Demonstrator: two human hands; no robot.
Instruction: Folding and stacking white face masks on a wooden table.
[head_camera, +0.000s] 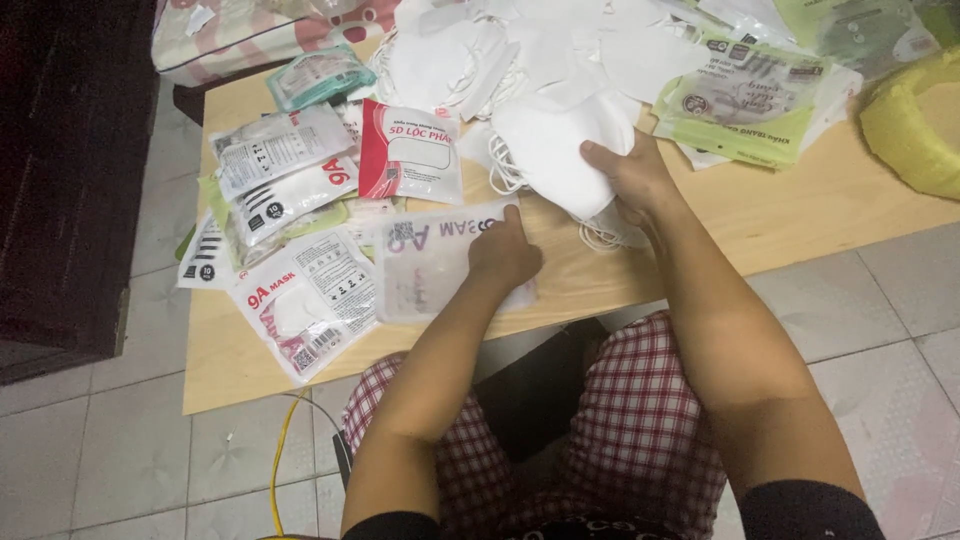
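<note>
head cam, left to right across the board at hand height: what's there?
Pile of filled mask packets → clear empty packet under the left hand → stack of white masks gripped by the right hand → bare wooden board.

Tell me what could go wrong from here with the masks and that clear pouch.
The right hand grips a stack of white masks whose ear loops dangle loose; they could snag. The left hand only presses the clear pouch flat near the board's edge, so it might slide off.
</note>
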